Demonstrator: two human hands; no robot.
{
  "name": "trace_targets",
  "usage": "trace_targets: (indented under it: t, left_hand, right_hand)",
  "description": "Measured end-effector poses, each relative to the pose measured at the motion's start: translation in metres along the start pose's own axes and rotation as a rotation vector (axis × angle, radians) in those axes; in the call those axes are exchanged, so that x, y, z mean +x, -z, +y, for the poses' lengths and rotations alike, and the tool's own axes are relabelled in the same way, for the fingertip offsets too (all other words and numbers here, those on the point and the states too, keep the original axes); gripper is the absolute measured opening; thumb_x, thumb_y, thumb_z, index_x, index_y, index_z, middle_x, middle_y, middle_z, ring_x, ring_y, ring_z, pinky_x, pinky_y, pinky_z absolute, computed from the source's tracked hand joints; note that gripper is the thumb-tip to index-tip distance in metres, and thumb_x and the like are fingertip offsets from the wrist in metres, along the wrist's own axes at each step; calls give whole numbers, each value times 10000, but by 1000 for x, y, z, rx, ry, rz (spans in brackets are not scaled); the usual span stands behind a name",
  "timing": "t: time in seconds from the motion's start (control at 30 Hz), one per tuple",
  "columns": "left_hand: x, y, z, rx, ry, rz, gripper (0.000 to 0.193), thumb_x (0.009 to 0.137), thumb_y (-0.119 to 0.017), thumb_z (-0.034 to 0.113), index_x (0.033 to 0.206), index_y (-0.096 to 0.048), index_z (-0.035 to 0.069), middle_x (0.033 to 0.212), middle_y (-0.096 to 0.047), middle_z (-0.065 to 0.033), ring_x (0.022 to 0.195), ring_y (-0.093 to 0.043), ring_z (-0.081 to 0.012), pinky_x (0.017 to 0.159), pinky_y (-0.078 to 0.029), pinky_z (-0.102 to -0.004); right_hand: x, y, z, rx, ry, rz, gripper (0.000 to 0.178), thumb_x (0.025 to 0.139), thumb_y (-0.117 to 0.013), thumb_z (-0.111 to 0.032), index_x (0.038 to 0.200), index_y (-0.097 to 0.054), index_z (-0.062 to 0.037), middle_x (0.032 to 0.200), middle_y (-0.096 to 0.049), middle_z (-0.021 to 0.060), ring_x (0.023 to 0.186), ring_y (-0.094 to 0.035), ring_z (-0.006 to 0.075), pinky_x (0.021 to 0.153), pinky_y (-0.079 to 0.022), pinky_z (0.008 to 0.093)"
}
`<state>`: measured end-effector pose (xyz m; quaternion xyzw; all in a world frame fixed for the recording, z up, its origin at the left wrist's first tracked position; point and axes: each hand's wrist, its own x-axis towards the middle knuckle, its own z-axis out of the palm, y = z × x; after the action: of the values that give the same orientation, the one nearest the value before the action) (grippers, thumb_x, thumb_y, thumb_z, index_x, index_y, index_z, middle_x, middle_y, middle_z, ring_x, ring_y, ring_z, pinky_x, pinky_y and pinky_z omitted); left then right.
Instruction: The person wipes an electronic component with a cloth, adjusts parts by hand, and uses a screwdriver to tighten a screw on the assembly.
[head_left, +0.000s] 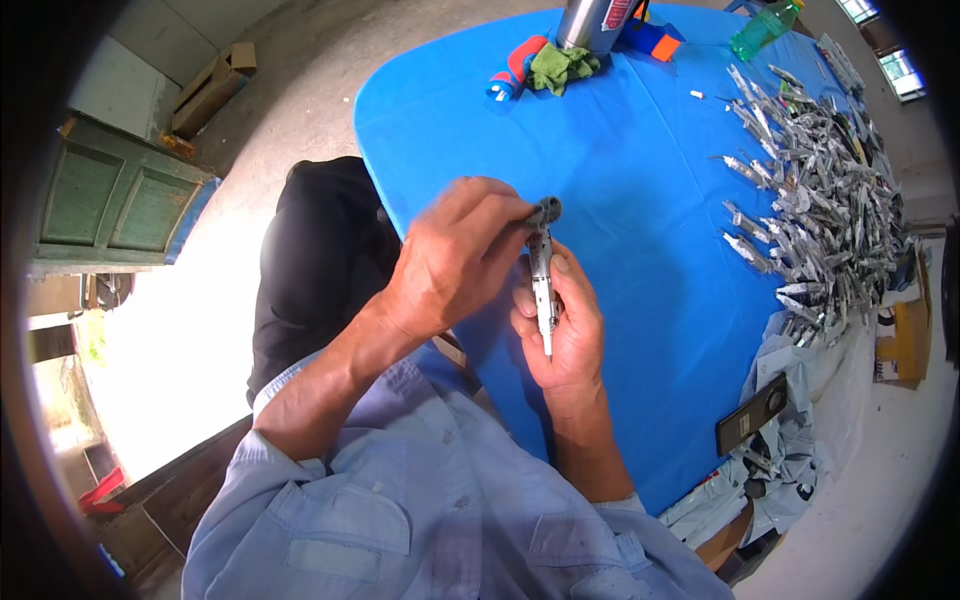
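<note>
Above the near left part of the blue table, a slim white pen [543, 280] with dark markings points its narrow tip down. My right hand [570, 330] has its fingers and thumb wrapped round the barrel. At the upper end is a dark, rounded piece [546, 211], which the fingers of my left hand [455, 250] pinch. The left hand is slightly smeared by motion. Whether the dark piece is joined to the pen cannot be made out.
A heap of similar pens [830, 200] covers the table's [640, 380] right side. At the far edge stand a steel flask [592, 25], a green cloth [562, 68] and a green bottle [766, 30]. A dark phone [752, 415] lies on plastic wrapping [800, 470] at the near right.
</note>
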<state>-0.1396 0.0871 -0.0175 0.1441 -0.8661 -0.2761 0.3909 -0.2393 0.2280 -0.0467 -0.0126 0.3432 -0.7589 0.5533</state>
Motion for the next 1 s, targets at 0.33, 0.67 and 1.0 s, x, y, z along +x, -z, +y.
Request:
trace_targets:
  t: [0.33, 0.67, 1.0]
  left_hand:
    - [-30, 12, 49, -96, -69, -151, 407, 727, -867, -56, 1098, -713, 10, 1089, -707, -142, 914, -733, -310, 745, -618, -393]
    - [-45, 0, 54, -57, -105, -194, 384, 738, -855, -44, 1086, -701, 7, 1076, -697, -131, 888, -723, -302, 730, -615, -386]
    - [-31, -2, 40, -13, -83, -135, 341, 737, -813, -36, 1054, -698, 10, 1075, -699, -133, 909, -723, -314, 751, -610, -396]
  right_hand:
    - [2, -15, -5, 109, 13, 232, 409, 1101, -555, -301, 1389, -624, -19, 970, -661, 18, 777, -582, 82, 650, -460, 222]
    - [2, 12, -3, 81, 43, -48, 422, 1080, -559, -291, 1374, -630, 2, 1013, -653, 45, 845, -597, 117, 783, -495, 256]
    - [1, 0, 1, 76, 51, 40, 408, 1114, -504, -278, 1375, -626, 10, 1053, -678, 51, 960, -626, 128, 827, -500, 283]
